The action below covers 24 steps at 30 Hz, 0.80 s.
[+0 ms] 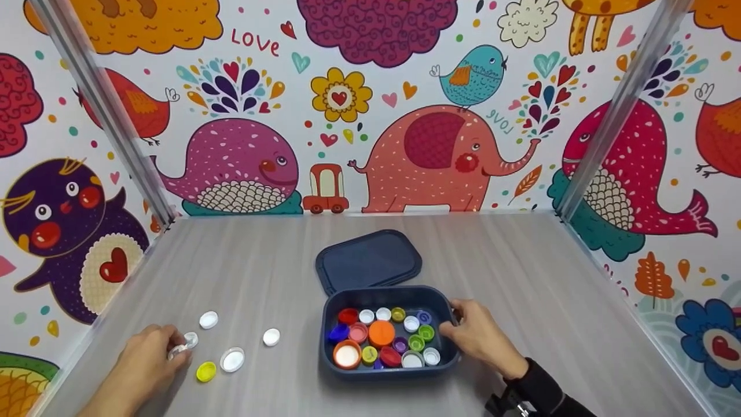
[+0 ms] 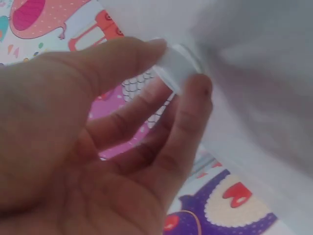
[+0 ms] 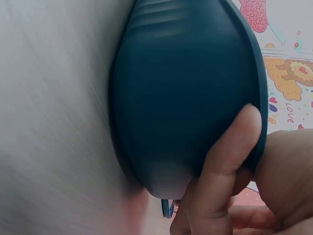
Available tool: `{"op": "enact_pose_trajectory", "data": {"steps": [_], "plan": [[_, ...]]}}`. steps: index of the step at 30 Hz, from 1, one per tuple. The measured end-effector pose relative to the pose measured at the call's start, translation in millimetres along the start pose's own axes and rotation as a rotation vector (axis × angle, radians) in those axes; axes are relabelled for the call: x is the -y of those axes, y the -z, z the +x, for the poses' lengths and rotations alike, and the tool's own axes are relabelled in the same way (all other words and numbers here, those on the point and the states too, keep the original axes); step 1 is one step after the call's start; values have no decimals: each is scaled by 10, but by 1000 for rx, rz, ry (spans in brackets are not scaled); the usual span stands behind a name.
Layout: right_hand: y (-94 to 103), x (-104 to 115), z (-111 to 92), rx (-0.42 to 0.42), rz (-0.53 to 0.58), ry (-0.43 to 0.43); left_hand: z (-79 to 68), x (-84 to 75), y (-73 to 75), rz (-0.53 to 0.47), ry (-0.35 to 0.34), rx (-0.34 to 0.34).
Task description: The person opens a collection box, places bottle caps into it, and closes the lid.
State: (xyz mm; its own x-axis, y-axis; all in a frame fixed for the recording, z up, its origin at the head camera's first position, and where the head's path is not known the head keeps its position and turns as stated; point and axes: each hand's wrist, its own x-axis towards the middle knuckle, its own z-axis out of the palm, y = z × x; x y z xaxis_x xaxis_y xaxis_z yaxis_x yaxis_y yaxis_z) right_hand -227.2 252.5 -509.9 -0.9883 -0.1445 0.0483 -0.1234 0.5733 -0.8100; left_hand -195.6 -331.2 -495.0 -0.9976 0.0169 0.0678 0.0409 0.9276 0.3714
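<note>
My left hand (image 1: 142, 362) is low over the table's left side, pinching a whitish bottle cap (image 2: 178, 66) between thumb and fingertip. Close by its fingertips lies another pale cap (image 1: 191, 339). Around that hand are a white cap (image 1: 208, 319), a yellow cap (image 1: 206, 372) and a larger white cap (image 1: 233, 360). My right hand (image 1: 481, 335) grips the right end of a dark blue box (image 1: 385, 373), thumb over the rim and fingers along the outer wall (image 3: 186, 98). Inside the box sit several caps in red, orange, green, purple and white, including a big orange cap (image 1: 381, 333).
Behind the box lies its dark blue lid (image 1: 370, 260), flat on the grey table (image 1: 492, 255). One white cap (image 1: 271, 337) sits between the left hand and the box. Walls with cartoon animals, such as an elephant (image 1: 428, 162), enclose the table at the back and sides.
</note>
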Motion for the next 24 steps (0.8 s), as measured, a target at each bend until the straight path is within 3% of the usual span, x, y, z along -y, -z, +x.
{"op": "enact_pose_trajectory", "data": {"steps": [5,11,17,21,24], "plan": [[6,2,-3,1,3,-2,48,-214,-10,-7,-96,-99],[8,3,-14,2,6,-8,124,-622,-57,-52,-188,-184],[13,21,-19,-5,-6,-11,212,-1083,-153,-136,-394,-284],[9,32,-16,3,-14,-10,258,-1402,-229,-204,-532,-279],[2,40,-11,5,-19,-4,270,-1639,-281,-247,-597,-231]]}}
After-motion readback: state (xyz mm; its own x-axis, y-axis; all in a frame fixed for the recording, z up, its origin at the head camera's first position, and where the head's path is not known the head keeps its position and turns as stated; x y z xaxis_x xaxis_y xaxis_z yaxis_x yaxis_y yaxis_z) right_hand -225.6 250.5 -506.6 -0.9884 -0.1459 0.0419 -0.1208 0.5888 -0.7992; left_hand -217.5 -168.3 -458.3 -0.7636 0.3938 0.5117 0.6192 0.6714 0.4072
